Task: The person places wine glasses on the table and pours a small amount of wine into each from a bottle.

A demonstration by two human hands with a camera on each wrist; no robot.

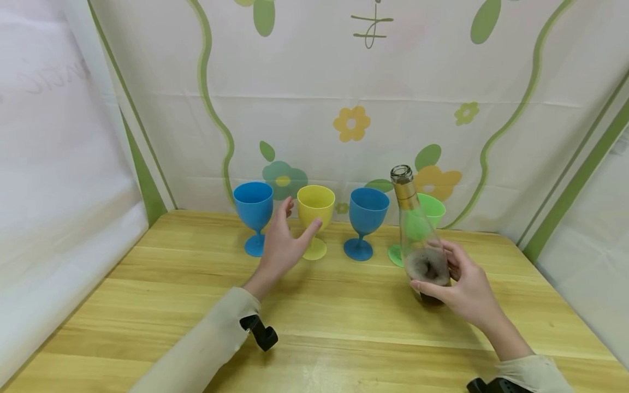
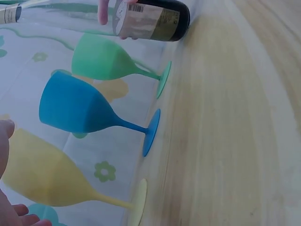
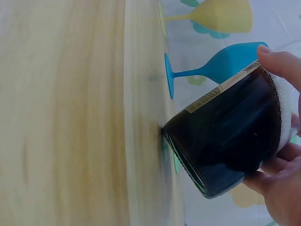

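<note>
My left hand (image 1: 285, 245) is at the yellow goblet (image 1: 316, 207), thumb and fingers spread on either side of its bowl; whether they touch it I cannot tell. With my right hand (image 1: 464, 286) I grip the lower part of a clear glass wine bottle (image 1: 410, 224). Dark liquid (image 3: 230, 136) fills its bottom, and a gold band circles its open neck. The bottle leans left, its base at or just above the table. Behind it a green goblet (image 1: 432, 207) is partly hidden. A blue goblet (image 1: 368, 210) stands between the yellow and green ones.
Another blue goblet (image 1: 253, 207) stands at the left end of the row, its foot partly behind my left hand. The row lines the back of the wooden table (image 1: 339, 338). Close behind hangs a white cloth (image 1: 295, 71) printed with flowers; more white cloth (image 1: 59, 164) encloses the sides.
</note>
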